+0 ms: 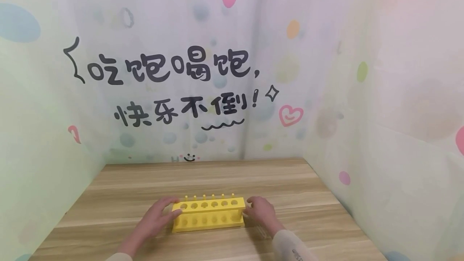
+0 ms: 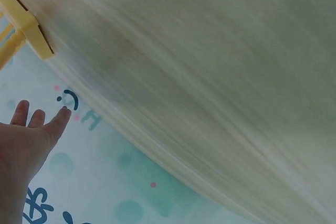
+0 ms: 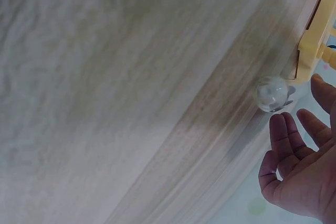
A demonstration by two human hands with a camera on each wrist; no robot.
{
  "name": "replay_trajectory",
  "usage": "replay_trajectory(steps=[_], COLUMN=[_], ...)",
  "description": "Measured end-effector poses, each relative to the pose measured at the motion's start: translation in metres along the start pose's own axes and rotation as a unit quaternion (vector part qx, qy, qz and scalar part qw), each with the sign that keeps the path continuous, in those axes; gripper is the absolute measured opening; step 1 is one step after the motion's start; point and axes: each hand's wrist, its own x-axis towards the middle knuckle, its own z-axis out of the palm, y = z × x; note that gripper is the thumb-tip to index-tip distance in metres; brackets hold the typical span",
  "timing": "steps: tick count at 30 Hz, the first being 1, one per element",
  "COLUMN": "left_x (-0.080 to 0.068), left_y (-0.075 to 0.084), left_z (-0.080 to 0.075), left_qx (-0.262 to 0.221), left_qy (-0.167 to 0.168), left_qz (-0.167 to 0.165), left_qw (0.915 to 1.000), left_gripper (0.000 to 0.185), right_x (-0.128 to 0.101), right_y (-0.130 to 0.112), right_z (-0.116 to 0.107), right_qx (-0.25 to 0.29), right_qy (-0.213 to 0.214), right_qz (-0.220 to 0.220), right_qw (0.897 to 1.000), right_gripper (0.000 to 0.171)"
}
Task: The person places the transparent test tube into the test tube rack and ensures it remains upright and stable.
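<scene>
A yellow test-tube rack [image 1: 208,212] with a row of round holes stands on the wooden table [image 1: 217,176], near its front. My left hand [image 1: 164,210] lies at the rack's left end with its fingers straight. In the left wrist view the left hand [image 2: 31,129] is spread and holds nothing, and the rack's corner [image 2: 29,27] sits apart from the fingers. My right hand [image 1: 257,208] is at the rack's right end. In the right wrist view its fingers [image 3: 286,140] are loosely curled beside a clear glass tube [image 3: 271,94] that lies by the rack [image 3: 315,35].
Pale patterned cloth walls [image 1: 181,71] with printed characters close in the table at the back and on both sides. Bare wood stretches behind the rack to the back wall.
</scene>
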Motion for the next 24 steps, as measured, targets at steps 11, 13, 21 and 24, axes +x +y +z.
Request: replay_trajectory(steps=[11, 13, 21, 24], left_x=[-0.0013, -0.0014, -0.0016, -0.0017], left_y=[0.0025, 0.0029, 0.0034, 0.0034], left_z=[-0.0002, -0.0001, -0.0002, -0.0002], left_qx=[0.0, 0.0, 0.0, -0.001], left_qy=[0.0, 0.0, 0.002, 0.003], left_qz=[-0.003, -0.004, -0.002, 0.001], left_qw=[1.0, 1.0, 1.0, 1.0], left_gripper=[0.046, 0.046, 0.046, 0.046], right_x=[-0.0016, -0.0012, 0.0013, 0.0001], right_y=[0.0027, 0.0037, 0.0069, 0.007], right_z=[0.0015, 0.0019, 0.0014, -0.001], right_qx=[0.007, -0.001, 0.0, 0.023], right_qy=[-0.01, -0.007, -0.008, -0.007], right_qz=[-0.004, -0.009, 0.014, 0.02], right_qw=[1.0, 1.0, 1.0, 1.0], right_gripper=[0.034, 0.032, 0.024, 0.024])
